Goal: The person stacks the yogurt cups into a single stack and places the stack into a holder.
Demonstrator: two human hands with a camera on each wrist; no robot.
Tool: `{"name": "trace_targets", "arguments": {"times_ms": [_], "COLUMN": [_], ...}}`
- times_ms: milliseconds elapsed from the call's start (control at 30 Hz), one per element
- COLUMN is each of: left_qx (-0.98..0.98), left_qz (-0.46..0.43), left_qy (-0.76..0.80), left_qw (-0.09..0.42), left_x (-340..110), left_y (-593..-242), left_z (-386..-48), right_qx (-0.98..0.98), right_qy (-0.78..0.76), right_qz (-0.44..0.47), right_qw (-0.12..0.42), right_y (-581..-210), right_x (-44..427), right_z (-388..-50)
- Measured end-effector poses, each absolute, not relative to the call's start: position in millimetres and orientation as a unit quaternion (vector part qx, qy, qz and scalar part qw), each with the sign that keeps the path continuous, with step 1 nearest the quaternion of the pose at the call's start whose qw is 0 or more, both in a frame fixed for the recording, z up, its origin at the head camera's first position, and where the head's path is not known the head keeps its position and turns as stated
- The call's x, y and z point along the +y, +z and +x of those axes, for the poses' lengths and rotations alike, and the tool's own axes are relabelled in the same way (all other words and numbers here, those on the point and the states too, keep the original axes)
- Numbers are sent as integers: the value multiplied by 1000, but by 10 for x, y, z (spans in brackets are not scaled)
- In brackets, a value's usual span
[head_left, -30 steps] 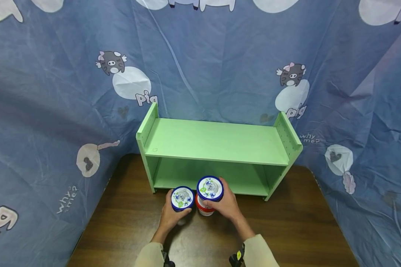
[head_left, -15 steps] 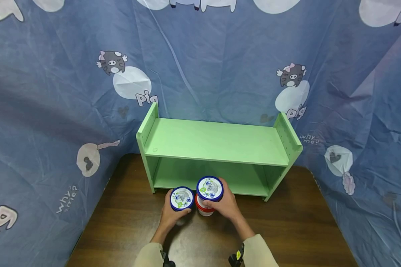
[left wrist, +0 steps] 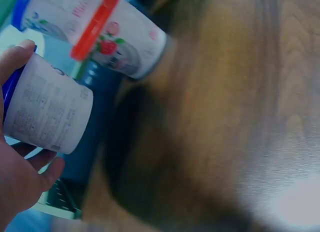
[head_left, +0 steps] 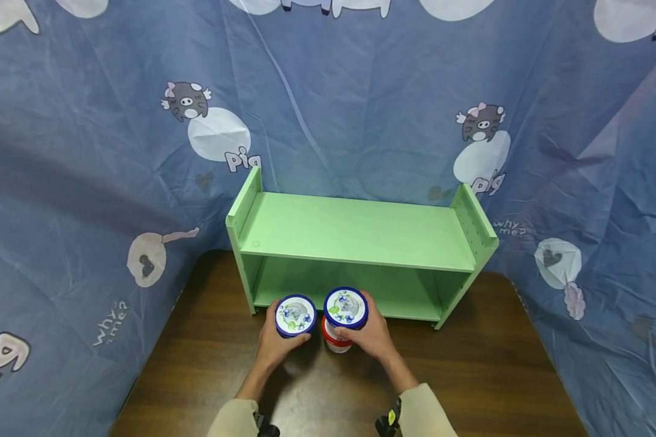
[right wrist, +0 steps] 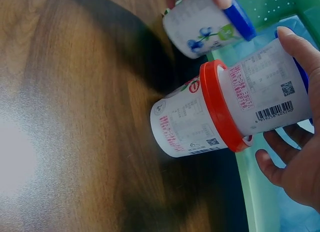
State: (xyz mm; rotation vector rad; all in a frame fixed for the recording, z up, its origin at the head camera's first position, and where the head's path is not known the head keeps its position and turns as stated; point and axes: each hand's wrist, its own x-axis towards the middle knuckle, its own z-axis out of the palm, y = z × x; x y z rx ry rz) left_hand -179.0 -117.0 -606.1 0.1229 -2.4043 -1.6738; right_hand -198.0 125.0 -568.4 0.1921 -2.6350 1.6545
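a: what's biggest around the hands?

b: the curtain (head_left: 361, 91), well beyond them. next the table (head_left: 443, 388), beneath both, then the green shelf (head_left: 355, 230), just ahead of both.

a: and the hands themselves?

b: each is full. the left hand (head_left: 275, 343) holds the left tub (head_left: 296, 315), thumb on the near side; the right hand (head_left: 374, 335) grips the top tub (head_left: 345, 308) the same way.

a: where are the tubs, measured from the hands?

b: the left tub is in the left hand's grasp, lid up, and looks lifted off the table, judging by the shadow (left wrist: 122, 137) set apart from it. the top tub is in the right hand's grasp, standing on the lower tub (right wrist: 182, 122), the red-rimmed one, which rests on the table below that grip.

a: which relation counts most?

b: left tub to lower tub, i'd judge. from the left hand, the lower tub lies to the right, near but apart from the left tub. the right hand is nearer to it.

a: long axes?

b: top and lower share nearly one upright line. the left tub is roughly upright; i can't rule out a slight lean.

a: smallest?

b: the barcode (right wrist: 274, 111) on the top tub, within the right hand's grasp.
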Motion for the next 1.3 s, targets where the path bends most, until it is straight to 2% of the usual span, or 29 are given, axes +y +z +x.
{"name": "trace_targets", "arguments": {"times_ms": [1300], "left_qx": [-819], "left_qz": [-2], "left_qy": [-562], "left_qw": [118], "left_x": [-1065], "left_y": [-5123], "left_z": [-1773], "right_qx": [-835], "right_qy": [547], "right_qz": [62], "right_qw": [5], "right_y": [-5722], "right_x": [1238], "right_z": [-1985]}}
